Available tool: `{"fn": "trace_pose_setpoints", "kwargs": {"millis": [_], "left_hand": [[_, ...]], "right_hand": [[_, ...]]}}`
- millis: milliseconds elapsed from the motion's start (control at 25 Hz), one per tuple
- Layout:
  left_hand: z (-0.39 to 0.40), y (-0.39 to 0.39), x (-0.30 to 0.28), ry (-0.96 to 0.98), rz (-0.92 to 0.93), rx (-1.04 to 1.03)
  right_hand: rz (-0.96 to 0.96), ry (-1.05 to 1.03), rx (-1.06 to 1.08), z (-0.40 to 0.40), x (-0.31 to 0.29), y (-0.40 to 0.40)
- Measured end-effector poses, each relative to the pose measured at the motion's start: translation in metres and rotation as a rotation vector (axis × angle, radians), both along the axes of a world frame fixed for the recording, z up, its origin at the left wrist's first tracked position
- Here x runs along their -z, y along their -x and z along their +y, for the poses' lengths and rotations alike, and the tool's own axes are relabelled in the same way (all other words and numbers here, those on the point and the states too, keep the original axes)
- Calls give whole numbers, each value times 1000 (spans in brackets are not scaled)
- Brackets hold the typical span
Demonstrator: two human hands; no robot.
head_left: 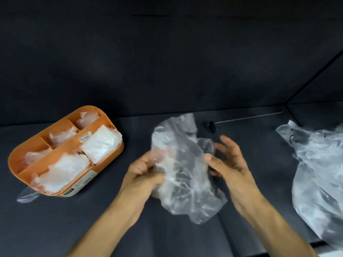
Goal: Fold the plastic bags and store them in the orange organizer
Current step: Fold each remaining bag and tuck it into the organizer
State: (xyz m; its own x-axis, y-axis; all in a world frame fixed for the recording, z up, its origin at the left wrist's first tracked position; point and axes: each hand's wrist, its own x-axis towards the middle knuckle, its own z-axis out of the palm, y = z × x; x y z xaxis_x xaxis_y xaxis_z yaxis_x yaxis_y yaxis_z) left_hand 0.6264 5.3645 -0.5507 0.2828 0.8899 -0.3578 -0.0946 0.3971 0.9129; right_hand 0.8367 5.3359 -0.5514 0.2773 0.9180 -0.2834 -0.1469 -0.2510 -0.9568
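- We see a crumpled clear plastic bag [182, 169] held up in the lower middle of the frame, above the dark table [111, 210].
- Our left hand [143, 172] grips the bag's left edge, its fingers curled into the film, partly veiled by it.
- Our right hand [229, 161] sits at the bag's right edge; the thumb presses against the plastic while the other fingers are spread and mostly straight behind it. We cannot tell for sure whether it pinches the film.
- The bag is unfolded and wrinkled, its top reaching toward the middle of the frame and its bottom corner hanging between our forearms.
- The orange organizer [24, 151] stands on the table at the left of the frame, well apart from the hands, set at a slant.
- Its compartments already hold folded bags [100, 143]: three smaller sections along the upper left side and longer sections along the lower right side, each with white translucent plastic in it.
- A bit of clear film [26, 196] sticks out from under the organizer's lower left corner.
- A loose pile of bags [319, 169] lies on the table at the right edge of the frame, apart from our right hand.
- A small dark object [209, 126] lies on the table just above the held bag; it is too blurred to tell what it is.
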Motion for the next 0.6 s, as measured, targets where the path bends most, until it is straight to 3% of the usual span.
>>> {"fn": "trace_pose_setpoints", "kwargs": {"millis": [80,160,320,480,600], "left_hand": [[-2,0,0,-123,58,165],[-1,2,4,-144,9,191],[1,6,8,51,-231,-58],[-1,-4,0,-132,61,-21],[-1,-5,-2,-161,85,-79]], "right_hand": [[97,50,-57,7,-1,-3],[69,80,-109,13,-5,-5],[-176,77,-88,5,-15,-13],[-154,-97,-327,3,-29,-9],[-210,-51,-354,12,-26,-2]]}}
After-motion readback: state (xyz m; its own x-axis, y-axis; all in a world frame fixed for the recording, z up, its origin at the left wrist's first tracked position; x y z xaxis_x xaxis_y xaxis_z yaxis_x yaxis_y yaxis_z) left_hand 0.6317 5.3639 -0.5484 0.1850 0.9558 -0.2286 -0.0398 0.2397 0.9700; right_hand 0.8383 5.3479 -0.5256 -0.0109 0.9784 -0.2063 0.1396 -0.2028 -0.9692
